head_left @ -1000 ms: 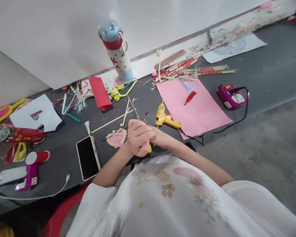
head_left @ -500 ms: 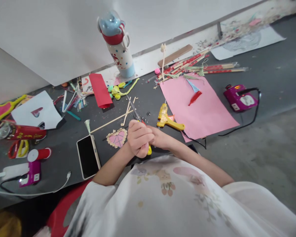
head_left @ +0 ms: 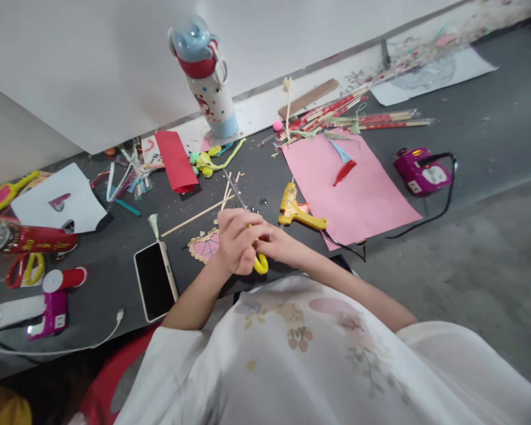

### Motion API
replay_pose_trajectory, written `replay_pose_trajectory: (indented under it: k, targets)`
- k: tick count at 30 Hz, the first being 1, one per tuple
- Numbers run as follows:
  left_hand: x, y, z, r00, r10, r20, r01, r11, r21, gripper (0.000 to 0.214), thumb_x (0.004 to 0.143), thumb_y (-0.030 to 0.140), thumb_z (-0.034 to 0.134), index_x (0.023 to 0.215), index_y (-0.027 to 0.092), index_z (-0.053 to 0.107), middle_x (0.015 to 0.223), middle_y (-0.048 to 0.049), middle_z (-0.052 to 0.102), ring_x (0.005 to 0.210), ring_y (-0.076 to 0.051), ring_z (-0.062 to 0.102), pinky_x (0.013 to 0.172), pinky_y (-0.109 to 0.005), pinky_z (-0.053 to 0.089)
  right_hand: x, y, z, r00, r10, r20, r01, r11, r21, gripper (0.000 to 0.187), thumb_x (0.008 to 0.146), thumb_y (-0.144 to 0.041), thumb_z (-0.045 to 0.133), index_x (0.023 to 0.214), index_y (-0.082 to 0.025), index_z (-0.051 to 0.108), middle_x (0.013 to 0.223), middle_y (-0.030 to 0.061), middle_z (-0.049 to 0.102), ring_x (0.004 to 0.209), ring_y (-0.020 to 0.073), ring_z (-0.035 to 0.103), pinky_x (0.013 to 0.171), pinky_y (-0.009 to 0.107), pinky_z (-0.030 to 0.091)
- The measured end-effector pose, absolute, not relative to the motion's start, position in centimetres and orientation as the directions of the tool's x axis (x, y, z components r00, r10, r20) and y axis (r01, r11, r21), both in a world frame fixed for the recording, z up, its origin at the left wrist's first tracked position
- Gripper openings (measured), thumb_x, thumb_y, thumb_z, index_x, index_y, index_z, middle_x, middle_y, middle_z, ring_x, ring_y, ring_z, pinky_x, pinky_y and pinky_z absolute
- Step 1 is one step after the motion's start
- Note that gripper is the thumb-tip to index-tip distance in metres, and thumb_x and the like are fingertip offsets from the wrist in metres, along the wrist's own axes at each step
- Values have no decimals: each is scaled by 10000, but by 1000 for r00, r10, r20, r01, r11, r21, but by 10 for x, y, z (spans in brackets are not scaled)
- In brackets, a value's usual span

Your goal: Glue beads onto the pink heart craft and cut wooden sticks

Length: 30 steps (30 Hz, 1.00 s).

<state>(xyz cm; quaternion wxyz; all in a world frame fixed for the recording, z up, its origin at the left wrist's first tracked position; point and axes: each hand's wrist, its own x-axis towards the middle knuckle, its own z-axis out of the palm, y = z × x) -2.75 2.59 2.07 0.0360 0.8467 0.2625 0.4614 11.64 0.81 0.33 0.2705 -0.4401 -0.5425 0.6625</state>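
Note:
Near the table's front edge my left hand (head_left: 239, 239) is wrapped over a pair of scissors (head_left: 261, 264), whose yellow handle loop shows below the fingers. Its metal blades point away from me, over thin wooden sticks (head_left: 227, 192). My right hand (head_left: 277, 243) grips the handle from the other side, its fingers partly hidden by the left hand. A pink heart with a beaded wooden-looking edge (head_left: 205, 245) lies partly behind my left wrist. Just right of my hands rests a yellow hot glue gun (head_left: 298, 211).
Pink paper (head_left: 358, 195) bears a blue and red tassel (head_left: 344, 165). A phone (head_left: 156, 282) lies left, by a red thread spool (head_left: 65, 278) and a red can (head_left: 39, 239). A bottle (head_left: 207, 85) stands at the back. A purple power adapter (head_left: 422, 171) sits right.
My left hand has shifted slightly up and left, its fingers loosening and spreading over the scissors. More of the yellow handle shows now. The whole view has shifted slightly.

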Motion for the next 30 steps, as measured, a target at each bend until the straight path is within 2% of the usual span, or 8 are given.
replay_pose_trajectory:
  k: [2, 4, 7, 12, 15, 18, 24, 30]
  targets:
    - [-32, 30, 20, 296, 542, 786, 481, -796, 368, 458, 961, 405, 200, 953, 233, 625, 900, -47, 668, 867, -188, 575, 862, -396, 418, 118, 6, 5, -459, 831, -313, 37, -334, -942, 222, 769, -388, 596, 825, -204, 486, 657, -50, 441, 615, 107, 414, 566, 255, 365]
    - [-36, 37, 20, 145, 563, 814, 574, -718, 394, 371, 960, 337, 265, 953, 208, 613, 909, -59, 668, 885, -186, 580, 887, -402, 407, 121, 4, 5, -457, 814, -358, -89, -442, -892, 178, 793, -362, 524, 865, -207, 474, 609, -73, 384, 535, 89, 347, 508, 244, 296]
    - [-43, 46, 19, 60, 606, 793, 724, -573, 383, 244, 942, 275, 380, 966, 191, 608, 934, -74, 662, 925, -199, 576, 906, -397, 395, 126, 3, 4, -427, 823, -373, -133, -465, -875, 187, 777, -277, 481, 952, -212, 468, 608, -89, 377, 499, 80, 317, 493, 238, 261]
    - [-48, 52, 10, 167, 711, 683, 836, -470, 284, 253, 948, 248, 383, 983, 172, 621, 943, -92, 678, 933, -222, 596, 877, -383, 374, 132, 2, -1, -367, 888, -278, 54, -277, -959, 266, 779, -368, 620, 927, -193, 486, 622, -91, 405, 543, 75, 360, 522, 237, 300]
    - [-49, 52, 6, 273, 684, 676, 857, -493, 152, 239, 948, 248, 407, 949, 165, 631, 843, -85, 677, 806, -208, 593, 775, -358, 360, 133, 1, 1, -361, 884, -298, 77, -290, -954, 354, 735, -420, 697, 875, -200, 456, 585, -108, 361, 519, 64, 308, 491, 232, 259]
    - [-49, 51, 8, 353, 649, 674, 849, -525, 60, 222, 946, 254, 446, 962, 151, 642, 825, -94, 684, 746, -195, 577, 702, -335, 346, 134, -1, 4, -381, 874, -302, 33, -314, -949, 413, 688, -421, 748, 836, -206, 428, 599, -108, 365, 532, 59, 319, 499, 229, 266]
    - [-51, 47, 12, 401, 594, 697, 825, -566, 8, 253, 947, 231, 484, 1121, 178, 661, 771, -59, 687, 678, -158, 567, 632, -299, 335, 139, -6, 3, -413, 858, -305, 38, -318, -947, 429, 680, -400, 757, 833, -221, 399, 602, -117, 344, 531, 58, 299, 501, 223, 284]
    - [-52, 46, 14, 454, 544, 705, 806, -589, -63, 223, 930, 196, 495, 1049, 196, 684, 734, -34, 694, 622, -142, 549, 576, -292, 317, 141, -8, 7, -402, 875, -270, 111, -246, -963, 520, 568, -300, 831, 855, -213, 407, 731, -83, 384, 620, 70, 336, 547, 227, 308]
